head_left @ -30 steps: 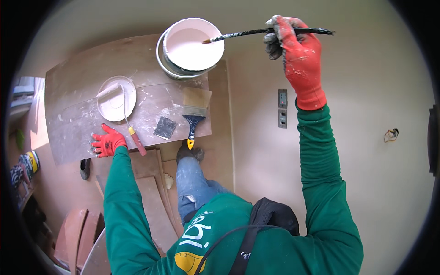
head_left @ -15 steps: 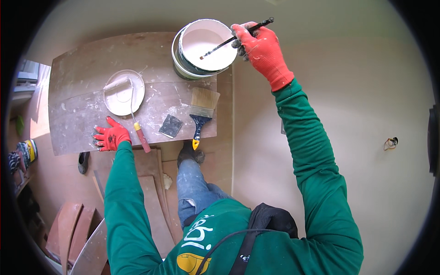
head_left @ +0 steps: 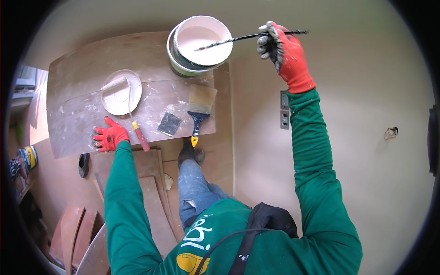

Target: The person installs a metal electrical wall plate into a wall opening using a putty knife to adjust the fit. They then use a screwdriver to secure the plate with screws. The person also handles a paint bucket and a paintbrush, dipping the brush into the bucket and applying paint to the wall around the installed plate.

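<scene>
Red-gloved right hand (head_left: 289, 51) farther from bucket (head_left: 201, 23); paintbrush (head_left: 247, 36) still held

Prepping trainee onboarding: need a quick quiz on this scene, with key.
1. Which hand holds the slim black paintbrush?
2. True or false: the wide, pale-bristled brush with a blue handle lies inside the white paint bucket.
3. What colour and rough shape is the flat piece between that brush and the paint roller with a red-and-yellow handle?

Key: 1. The right hand, gloved in red. 2. False; it lies on the brown, paint-marked board. 3. Dark grey, roughly square.
</scene>
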### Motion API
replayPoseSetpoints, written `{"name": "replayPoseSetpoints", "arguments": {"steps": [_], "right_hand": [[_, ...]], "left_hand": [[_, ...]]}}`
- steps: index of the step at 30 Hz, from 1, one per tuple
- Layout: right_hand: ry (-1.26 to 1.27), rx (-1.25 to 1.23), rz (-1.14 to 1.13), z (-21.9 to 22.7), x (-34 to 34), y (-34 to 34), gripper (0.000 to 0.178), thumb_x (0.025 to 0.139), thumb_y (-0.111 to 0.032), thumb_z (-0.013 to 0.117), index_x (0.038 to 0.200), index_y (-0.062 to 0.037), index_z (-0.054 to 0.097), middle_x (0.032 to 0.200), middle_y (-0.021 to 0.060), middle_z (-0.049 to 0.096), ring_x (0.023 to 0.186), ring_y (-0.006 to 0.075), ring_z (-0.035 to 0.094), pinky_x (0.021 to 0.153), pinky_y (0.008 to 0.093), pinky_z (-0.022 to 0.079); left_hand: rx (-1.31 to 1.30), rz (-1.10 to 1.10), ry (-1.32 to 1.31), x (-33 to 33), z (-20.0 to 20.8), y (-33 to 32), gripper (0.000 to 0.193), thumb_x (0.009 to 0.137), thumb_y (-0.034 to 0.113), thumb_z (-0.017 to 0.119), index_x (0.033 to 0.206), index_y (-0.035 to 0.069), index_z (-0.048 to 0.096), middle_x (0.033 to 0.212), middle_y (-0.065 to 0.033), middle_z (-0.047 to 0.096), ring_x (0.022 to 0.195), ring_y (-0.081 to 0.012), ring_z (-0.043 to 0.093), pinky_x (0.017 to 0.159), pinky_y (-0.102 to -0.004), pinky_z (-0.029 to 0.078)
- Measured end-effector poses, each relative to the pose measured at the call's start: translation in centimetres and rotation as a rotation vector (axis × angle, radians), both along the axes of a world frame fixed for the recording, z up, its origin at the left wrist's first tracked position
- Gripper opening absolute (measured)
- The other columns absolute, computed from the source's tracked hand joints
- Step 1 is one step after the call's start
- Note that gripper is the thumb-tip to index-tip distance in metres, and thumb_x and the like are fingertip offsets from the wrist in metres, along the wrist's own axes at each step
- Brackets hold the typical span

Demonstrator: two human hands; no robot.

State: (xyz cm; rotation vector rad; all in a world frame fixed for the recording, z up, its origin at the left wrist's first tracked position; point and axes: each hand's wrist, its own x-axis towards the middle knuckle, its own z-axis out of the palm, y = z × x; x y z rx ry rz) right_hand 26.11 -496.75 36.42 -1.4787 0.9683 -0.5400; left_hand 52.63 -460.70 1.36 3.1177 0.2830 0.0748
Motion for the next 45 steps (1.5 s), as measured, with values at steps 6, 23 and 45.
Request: {"name": "replayPoseSetpoints", "arguments": {"steps": [6,23,45], "right_hand": [[-0.076,-0.266,-0.185,1.4,-10.7,4.8,0.030,0.102,-0.023,0.049,0.115,0.0019,0.060,0.092,0.0133,0.067,0.080,0.0232,0.068,0.065,0.0306,0.055],[1.158,-1.059,0.145,-11.4,-34.4,5.8,0.023,0.090,-0.022,0.065,0.107,-0.0081,0.068,0.099,0.0129,0.070,0.090,0.0307,0.065,0.081,0.0403,0.054],[1.357,-0.652,0.357,-11.4,-33.2,-0.1,0.023,0.089,-0.026,0.066,0.103,-0.0081,0.069,0.088,0.0133,0.070,0.075,0.0284,0.067,0.072,0.0359,0.053]], "left_hand": [[-0.007,-0.010,-0.056,0.4,-1.6,1.0,0.082,0.091,0.071,0.031,0.150,0.014,0.033,0.154,-0.0231,0.029,0.139,-0.0474,0.028,0.111,-0.0635,0.017],[-0.056,-0.049,-0.114,0.9,-3.2,1.3,0.087,0.089,0.073,0.028,0.150,0.012,0.033,0.154,-0.0248,0.027,0.139,-0.0494,0.027,0.111,-0.0626,0.015],[-0.098,-0.081,-0.120,1.5,-4.0,2.2,0.093,0.086,0.075,0.030,0.150,0.007,0.031,0.153,-0.0276,0.026,0.142,-0.0480,0.021,0.113,-0.0623,0.008]]}}
